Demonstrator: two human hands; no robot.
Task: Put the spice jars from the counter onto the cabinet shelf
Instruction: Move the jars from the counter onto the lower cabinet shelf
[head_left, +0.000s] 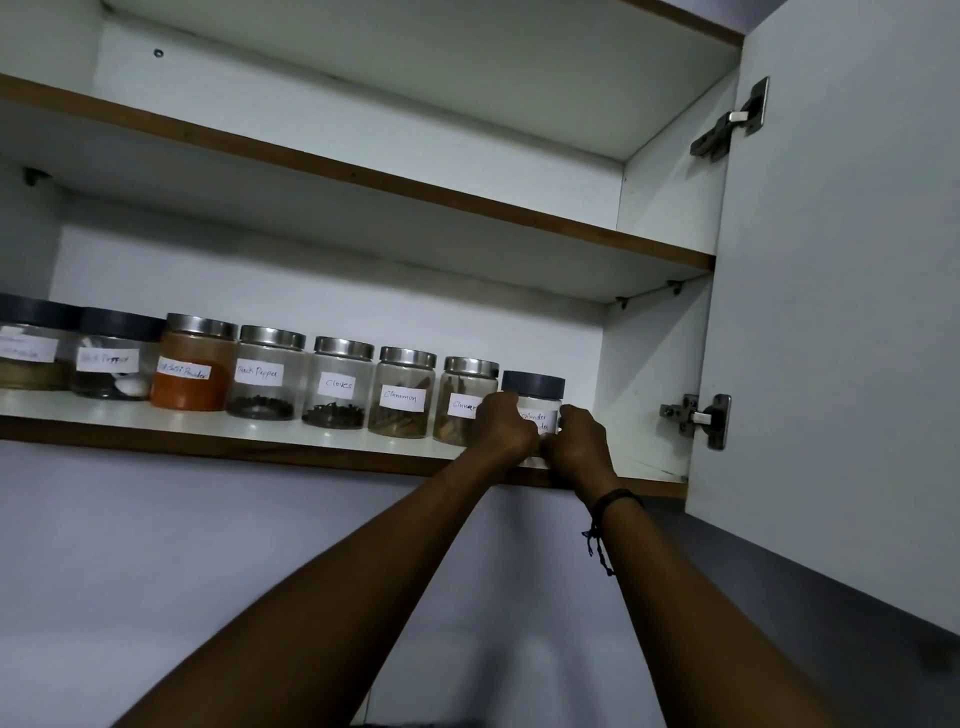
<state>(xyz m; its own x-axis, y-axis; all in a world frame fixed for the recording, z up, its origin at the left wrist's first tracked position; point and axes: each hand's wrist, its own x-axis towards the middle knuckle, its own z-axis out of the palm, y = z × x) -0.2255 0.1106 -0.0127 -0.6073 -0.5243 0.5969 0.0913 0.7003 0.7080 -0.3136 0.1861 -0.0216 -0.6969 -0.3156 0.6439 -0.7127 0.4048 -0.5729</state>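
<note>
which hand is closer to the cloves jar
Left. The left hand grips the dark-lidded jar on its side facing the cloves jar; the right hand holds the far side.

Jar labels read "Black Pepper" (259, 372), "Cloves" (338, 384), "Cinnamon" (401, 397); the orange jar's (184, 372) perhaps "Chilli Powder".

Eight spice jars upright in one row on the lower cabinet shelf (291, 434), near the front edge. Left to right: two dark-lid jars (31, 345) (115, 356), steel-lid chilli powder jar (192, 364) with orange fill, Black Pepper (266, 374), Cloves (337, 384), two Cinnamon jars (402, 394) (464, 397). Rightmost: dark-lid coriander powder jar (535, 397), label partly hidden, gripped on both sides by the hands (540, 436).
</note>
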